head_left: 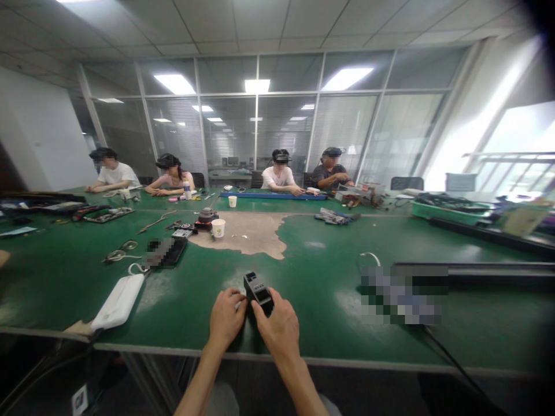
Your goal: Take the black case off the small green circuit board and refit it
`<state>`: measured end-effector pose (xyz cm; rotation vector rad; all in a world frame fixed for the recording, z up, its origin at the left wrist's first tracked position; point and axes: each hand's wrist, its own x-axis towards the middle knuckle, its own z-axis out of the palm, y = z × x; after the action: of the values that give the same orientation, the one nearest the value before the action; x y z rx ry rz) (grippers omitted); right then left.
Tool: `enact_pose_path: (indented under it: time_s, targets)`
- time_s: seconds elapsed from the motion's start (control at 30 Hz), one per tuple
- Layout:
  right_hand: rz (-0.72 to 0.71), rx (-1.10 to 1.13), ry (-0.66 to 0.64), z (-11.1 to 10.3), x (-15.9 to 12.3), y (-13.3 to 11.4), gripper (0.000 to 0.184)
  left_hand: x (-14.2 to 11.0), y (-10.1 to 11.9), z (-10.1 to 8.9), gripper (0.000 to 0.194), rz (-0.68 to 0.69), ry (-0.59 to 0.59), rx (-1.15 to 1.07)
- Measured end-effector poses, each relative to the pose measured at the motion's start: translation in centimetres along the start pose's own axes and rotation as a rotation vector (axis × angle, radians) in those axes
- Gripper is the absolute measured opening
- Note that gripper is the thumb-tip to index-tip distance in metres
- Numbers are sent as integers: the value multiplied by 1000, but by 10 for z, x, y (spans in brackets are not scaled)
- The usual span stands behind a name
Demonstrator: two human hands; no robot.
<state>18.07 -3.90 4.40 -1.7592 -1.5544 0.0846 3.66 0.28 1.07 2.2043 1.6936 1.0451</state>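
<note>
A small black box-like device [255, 284] with a grey, lettered top face stands tilted over the green table in front of me. My right hand [280, 323] grips its near right side, thumb on the near face and fingers round the right edge. My left hand [228, 318] is closed beside the device's left side, thumb and fingers drawn together. Its fingertips are at or very near the device. Whatever those fingers hold, if anything, is hidden. The device's underside does not show.
A white power bank [119, 301] with a cable lies left, near glasses [121, 251] and a dark phone-like item [176, 253]. Paper cups [218, 229] stand ahead. At right are a blurred-out object [403, 297] and a long black bar [485, 270]. Several people sit across the table.
</note>
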Motion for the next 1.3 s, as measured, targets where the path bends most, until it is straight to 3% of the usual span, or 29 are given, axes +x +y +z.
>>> enact_pose_path:
  time_s: [0.27,0.6,0.87,1.07,1.3]
  targets:
    - [-2,-28,-13,12,-9,9,43,1,1,0,26,-4,-1,3]
    - [-12,-137,-67,-1,-2,-5,31,1,3,-2,25,-11,1,1]
    - [-34,-143,-87,6,0,3,52,1,0,0,25,-6,4,23]
    - [-8,-143,-86,8,1,1,40,1,-1,1,25,1,18,16]
    - [14,-130,-86,7,-2,2,43,0,-1,0,26,-5,12,14]
